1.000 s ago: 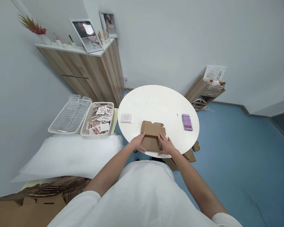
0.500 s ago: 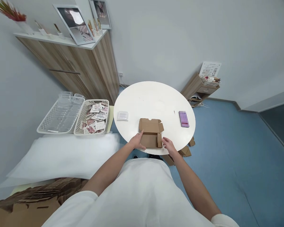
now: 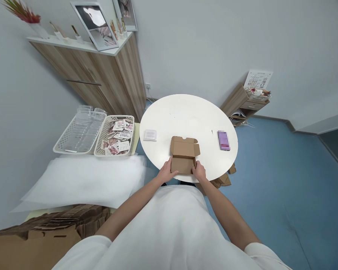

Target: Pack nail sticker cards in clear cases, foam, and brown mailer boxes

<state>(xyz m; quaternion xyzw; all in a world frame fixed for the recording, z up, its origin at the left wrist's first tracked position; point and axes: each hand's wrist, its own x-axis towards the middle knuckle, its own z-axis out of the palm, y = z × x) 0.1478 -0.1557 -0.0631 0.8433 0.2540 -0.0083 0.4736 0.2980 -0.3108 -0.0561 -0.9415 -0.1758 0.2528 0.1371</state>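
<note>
An open brown cardboard box (image 3: 182, 165) lies at the near edge of the white round table (image 3: 186, 112), its lid flap (image 3: 183, 147) folded back away from me. My left hand (image 3: 166, 171) grips the box's left side, thumb along the front edge. On the right side, my right hand (image 3: 198, 171) has its fingers closed on the side wall. A clear plastic case (image 3: 150, 135) lies at the table's left, and a purple item, blurred into blocks (image 3: 223, 140), lies at the right.
Left of the table stand a basket of small printed packets (image 3: 118, 137) and a basket of clear plastic cases (image 3: 83, 131). White sheets (image 3: 87, 180) and flattened cardboard (image 3: 45, 240) lie nearer. Folded boxes (image 3: 223, 180) are under the table's right edge.
My right hand has closed on the box's right wall, and the side flap there now stands against that wall. The whole view has shifted slightly.
</note>
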